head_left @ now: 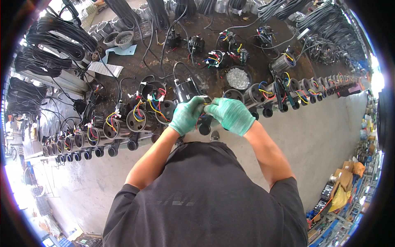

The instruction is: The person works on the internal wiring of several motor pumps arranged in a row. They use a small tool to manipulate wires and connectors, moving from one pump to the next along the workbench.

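My left hand [187, 115] and my right hand [231, 115], both in green knit gloves, meet at the table's near edge. Their fingertips are pinched together on thin wires [206, 104], with a small white piece showing at the left fingers. Just beyond the left hand lies a shiny black cylindrical motor housing [186, 89] with a grey cable from its top. What exactly each fingertip grips is partly hidden by the gloves. To the left of my hands, an open grey housing [166, 110] has red and yellow wires hanging out.
A row of similar housings [111, 128] with coloured wires lines the table edge. A bowl of clear small caps [238, 78] stands beyond my right hand. Wired motor parts [214, 59] and coiled black cables [61, 35] lie farther back. Boxes [343, 179] sit at the lower right.
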### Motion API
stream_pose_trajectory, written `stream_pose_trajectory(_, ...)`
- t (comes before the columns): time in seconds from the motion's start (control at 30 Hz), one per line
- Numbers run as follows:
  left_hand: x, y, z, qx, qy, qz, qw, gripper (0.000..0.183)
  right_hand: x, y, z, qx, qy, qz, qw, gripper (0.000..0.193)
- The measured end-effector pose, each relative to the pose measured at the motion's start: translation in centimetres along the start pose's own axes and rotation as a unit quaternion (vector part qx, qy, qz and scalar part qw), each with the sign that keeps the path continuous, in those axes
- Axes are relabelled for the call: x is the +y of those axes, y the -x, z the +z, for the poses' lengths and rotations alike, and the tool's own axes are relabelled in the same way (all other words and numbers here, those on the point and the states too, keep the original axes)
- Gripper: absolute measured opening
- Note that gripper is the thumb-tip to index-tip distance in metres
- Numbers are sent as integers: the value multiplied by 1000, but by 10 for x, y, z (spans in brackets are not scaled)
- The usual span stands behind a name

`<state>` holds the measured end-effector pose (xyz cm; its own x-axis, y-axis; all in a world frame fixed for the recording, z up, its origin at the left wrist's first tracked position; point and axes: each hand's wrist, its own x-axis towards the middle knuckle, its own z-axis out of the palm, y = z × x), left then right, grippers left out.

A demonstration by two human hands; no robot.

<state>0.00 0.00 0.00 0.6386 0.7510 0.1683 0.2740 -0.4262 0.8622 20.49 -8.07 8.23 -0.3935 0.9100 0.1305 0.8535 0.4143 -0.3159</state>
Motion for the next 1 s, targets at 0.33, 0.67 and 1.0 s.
stream_pose_trajectory(0.33, 4, -3, -10, -52, 127, -66, 988, 22, 0, -8, 16, 193, 102, -31, 975, 19)
stream_pose_trajectory(0.67, 3, -3, -11, -27, 176, -25, 984, 23, -2, -8, 18, 175, -43, 57, 982, 14)
stream_pose_trajectory(1.0, 9, 1, -13, -65, 258, -45, 963, 32, -3, -9, 30, 142, -223, 153, 952, 8)
